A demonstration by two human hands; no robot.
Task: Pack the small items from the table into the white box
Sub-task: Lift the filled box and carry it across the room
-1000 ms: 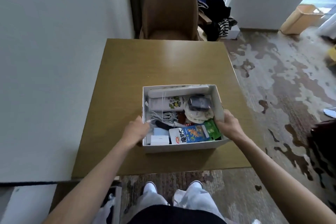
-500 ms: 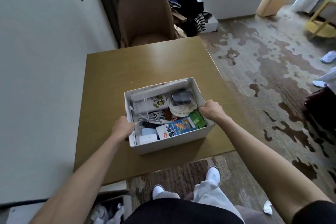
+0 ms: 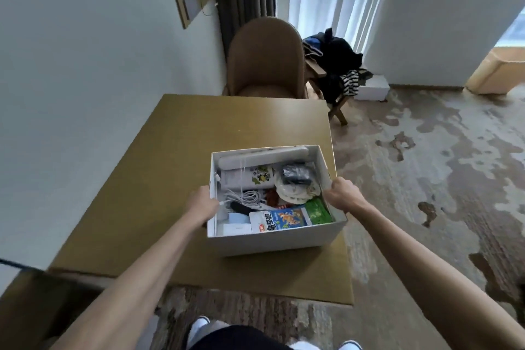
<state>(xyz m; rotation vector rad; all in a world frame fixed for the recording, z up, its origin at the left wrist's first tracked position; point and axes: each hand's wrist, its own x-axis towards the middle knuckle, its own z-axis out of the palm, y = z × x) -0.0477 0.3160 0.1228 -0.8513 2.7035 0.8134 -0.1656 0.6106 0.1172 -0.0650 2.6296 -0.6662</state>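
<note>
The white box (image 3: 272, 243) is held over the near right part of the brown table (image 3: 176, 167), its right side reaching past the table's right edge. It holds several small items: a blue snack packet (image 3: 279, 222), a green packet (image 3: 319, 210), white cables (image 3: 247, 196), a long white power strip (image 3: 264, 157) and a dark pouch (image 3: 295, 175). My left hand (image 3: 203, 204) grips the box's left wall. My right hand (image 3: 342, 193) grips the right wall. I cannot tell whether the box's bottom touches the table.
A brown chair (image 3: 267, 60) stands at the table's far end, against the curtain. A stool piled with dark clothes (image 3: 338, 65) is to its right. The wall runs along the table's left side. Patterned carpet (image 3: 426, 179) spreads to the right.
The box has shifted toward the table's right edge with both hands still on its walls. The camera view has risen and swung, showing more wall and curtain.
</note>
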